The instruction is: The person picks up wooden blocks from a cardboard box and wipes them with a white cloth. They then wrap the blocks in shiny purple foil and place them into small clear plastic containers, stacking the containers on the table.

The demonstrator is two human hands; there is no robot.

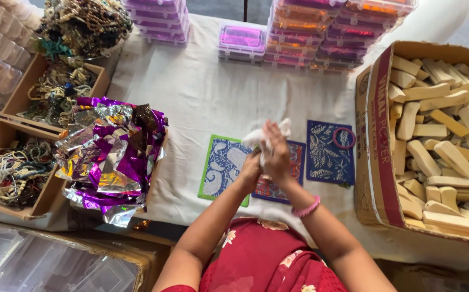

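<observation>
Head view: both my hands are pressed together over the worktop (202,97), my left hand (250,170) and right hand (276,154) squeezed around a white cloth (256,138) that pokes out above my fingers. Right under them sit three blue patterned cards: one with a green edge (219,165), a middle one (280,189) mostly hidden by my arms, and a dark one (326,154) carrying a pink bangle (344,138). Purple foil (110,151) is piled to my left, and a box of wooden blocks (440,140) sits on my right.
</observation>
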